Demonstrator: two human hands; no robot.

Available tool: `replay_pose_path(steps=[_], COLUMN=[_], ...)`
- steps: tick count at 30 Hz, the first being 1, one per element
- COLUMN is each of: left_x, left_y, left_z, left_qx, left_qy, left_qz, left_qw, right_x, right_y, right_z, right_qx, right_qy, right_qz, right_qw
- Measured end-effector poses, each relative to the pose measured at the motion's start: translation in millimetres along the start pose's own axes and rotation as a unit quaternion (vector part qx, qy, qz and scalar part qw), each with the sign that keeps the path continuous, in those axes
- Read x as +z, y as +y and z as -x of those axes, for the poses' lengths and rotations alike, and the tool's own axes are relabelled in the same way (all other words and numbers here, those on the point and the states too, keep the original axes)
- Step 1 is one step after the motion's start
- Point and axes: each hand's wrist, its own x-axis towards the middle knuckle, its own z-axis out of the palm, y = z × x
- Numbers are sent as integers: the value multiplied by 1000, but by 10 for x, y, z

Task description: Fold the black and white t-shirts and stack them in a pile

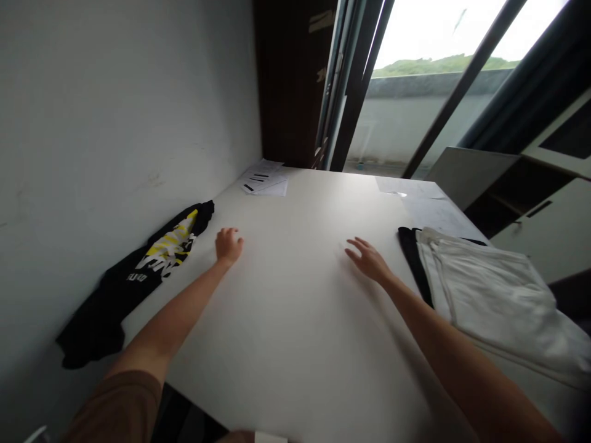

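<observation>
Garments on the white surface number three in view. One black garment with a yellow and white print lies crumpled along the left edge, against the wall. Left hand rests on the surface just beside the near end of that garment's printed part, apart from it; its fingers are curled loosely under and grasp nothing. Bare surface separates the two hands. Right hand lies palm down right of centre, fingers spread and released, empty. Near the right edge sits one folded white garment, laid on top of one dark garment, of which only a strip shows at its left side. The right hand is near that dark strip, not touching it. Sheets of paper form two groups: a small stack at the far left corner, count of sheets not readable, and flat sheets toward the far right corner.
</observation>
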Motion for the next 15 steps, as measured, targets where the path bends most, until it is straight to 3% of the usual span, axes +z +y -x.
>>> replay_pose_path(steps=[4, 7, 11, 15], left_x=[-652, -909, -857, -490], left_y=[-604, -790, -627, -63], left_z=[-84, -84, -144, -123], left_qx=[-74, -123, -123, -39], left_qy=[48, 46, -16, -87], left_qz=[-122, -179, -194, -160], left_qw=[989, 975, 973, 982], right_x=[274, 374, 461, 522], right_y=[-745, -1085, -1281, -1270], right_z=[106, 142, 92, 17], right_qx=[-65, -96, -115, -110], right_qy=[-15, -14, -14, 1], right_qz=[3, -4, -41, -97], right_qw=[998, 995, 992, 989])
